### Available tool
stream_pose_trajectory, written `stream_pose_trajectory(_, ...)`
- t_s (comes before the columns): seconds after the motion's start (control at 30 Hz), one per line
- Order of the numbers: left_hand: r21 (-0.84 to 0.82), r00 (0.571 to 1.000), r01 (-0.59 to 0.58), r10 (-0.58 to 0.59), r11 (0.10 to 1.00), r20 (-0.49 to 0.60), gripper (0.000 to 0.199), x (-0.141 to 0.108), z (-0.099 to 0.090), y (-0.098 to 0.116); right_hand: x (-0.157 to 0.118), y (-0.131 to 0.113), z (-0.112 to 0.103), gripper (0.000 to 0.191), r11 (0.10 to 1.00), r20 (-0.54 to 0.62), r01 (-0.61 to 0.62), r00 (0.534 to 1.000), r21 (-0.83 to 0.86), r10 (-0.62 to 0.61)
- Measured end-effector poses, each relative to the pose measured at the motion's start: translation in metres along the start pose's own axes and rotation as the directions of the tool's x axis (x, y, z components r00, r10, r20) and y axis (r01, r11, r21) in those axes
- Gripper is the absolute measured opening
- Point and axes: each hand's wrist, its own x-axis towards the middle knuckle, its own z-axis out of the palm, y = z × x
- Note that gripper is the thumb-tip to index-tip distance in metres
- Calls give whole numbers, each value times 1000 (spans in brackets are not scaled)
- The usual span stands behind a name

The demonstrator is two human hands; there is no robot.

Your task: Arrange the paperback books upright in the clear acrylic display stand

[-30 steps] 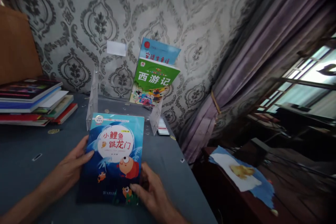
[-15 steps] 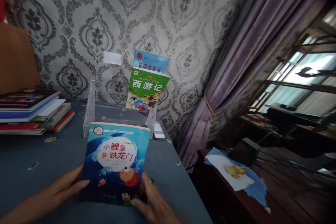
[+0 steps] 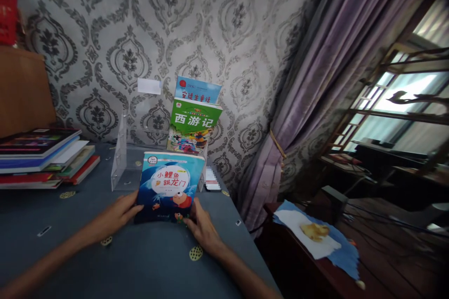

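Observation:
Between my two hands a blue picture book point(image 3: 168, 189) with a cartoon fish on its cover is held upright, facing me. My left hand point(image 3: 124, 210) grips its lower left edge, thumb in front. At the lower right edge my right hand point(image 3: 203, 224) holds it, thumb on the cover. Just behind the book is a clear acrylic stand point(image 3: 119, 159), its middle partly hidden. On the stand's right side lean a green book point(image 3: 194, 119) and, behind that one, a light blue book point(image 3: 199, 88).
A pile of books point(image 3: 42, 156) lies at the left, beside a brown box point(image 3: 24, 91) with a red basket point(image 3: 9, 7) above. A phone point(image 3: 212, 180) lies right of the stand. Past the table's right edge, a dark red surface bears a blue cloth point(image 3: 345, 254).
Both hands have carried the blue book forward and slightly right, closer to the stand. It now covers the stand's lower right part. My view has shifted slightly.

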Motion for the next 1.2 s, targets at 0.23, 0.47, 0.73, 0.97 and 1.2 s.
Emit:
stream_pose_trajectory(0.23,-65,999,-36,39,997,35,54,9,5,-10,-5,15,5,36,996,40,-73,997,58,71)
stream_pose_trajectory(0.47,138,984,-126,106,982,143,53,35,-3,-5,11,22,1,46,971,29,-59,998,230,53)
stream_pose_trajectory(0.73,15,960,-12,8,1000,279,49,83,-4,17,38,39,-24,61,951,21,-47,999,307,42)
stream_pose_trajectory(0.97,-34,962,40,-29,999,273,47,124,-18,46,74,33,-63,66,948,43,-108,994,300,99)
stream_pose_trajectory(1.2,53,988,4,-13,999,154,47,161,-44,104,135,18,-111,58,980,-15,13,1000,200,-11)
